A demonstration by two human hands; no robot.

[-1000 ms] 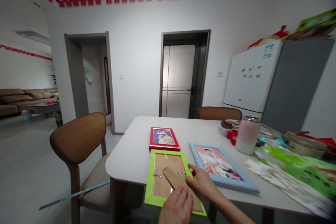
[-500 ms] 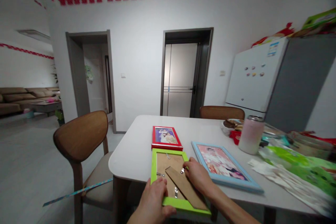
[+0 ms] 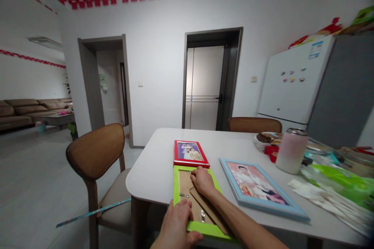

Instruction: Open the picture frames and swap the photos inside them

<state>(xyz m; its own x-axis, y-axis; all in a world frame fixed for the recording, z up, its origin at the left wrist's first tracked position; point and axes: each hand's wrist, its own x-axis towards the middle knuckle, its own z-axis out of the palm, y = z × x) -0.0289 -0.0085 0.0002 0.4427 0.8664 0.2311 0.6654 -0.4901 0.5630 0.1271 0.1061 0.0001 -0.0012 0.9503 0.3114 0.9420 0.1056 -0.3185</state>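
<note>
A green picture frame (image 3: 177, 186) lies back side up at the table's near edge, its brown backing board and metal clips showing. My left hand (image 3: 177, 221) grips the frame's lower left corner, thumb over the near edge. Over the top part of the backing is my right hand (image 3: 203, 181), fingers bent together at the top metal clip; my forearm crosses the brown stand leg (image 3: 204, 206). Just beyond lies a red picture frame (image 3: 191, 153), photo side up. To the right, a light blue picture frame (image 3: 263, 190) also shows its photo.
The white table (image 3: 152, 163) holds a pink and white bottle (image 3: 291, 151), a green packet (image 3: 341, 181), white cloth-like material (image 3: 327, 198) and bowls at the right. A brown chair (image 3: 97, 148) stands at the left, another chair (image 3: 254, 125) behind the table.
My right hand has moved from the clip on the right side of the backing up to the top clip. My left hand still holds the lower left corner. The view has shifted slightly.
</note>
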